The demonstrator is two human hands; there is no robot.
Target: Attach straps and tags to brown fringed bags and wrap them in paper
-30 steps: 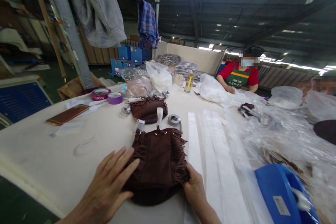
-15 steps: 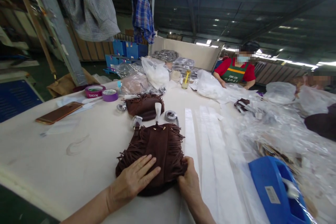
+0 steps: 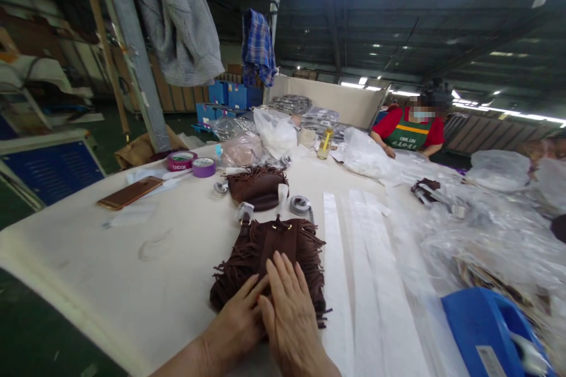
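A dark brown fringed handbag lies flat on the white table in front of me. My right hand rests on the bag's front with its fingers stretched out. Close beside it, my left hand touches the lower left of the bag, fingers extended and partly covered by the right hand. White wrapping covers the bag's drawstring end and a strap fitting near the top. Behind it lies a second brown fringed bag, with a wrapped coil of strap next to it.
Long white strips lie right of the bag. A blue plastic container stands at the lower right, near heaped clear plastic bags. On the left are a phone and purple tape rolls. A co-worker stands across the table.
My right hand has moved from the bag's lower right edge onto its front, beside the left hand. The whole view has shifted, so things appear further right and lower.
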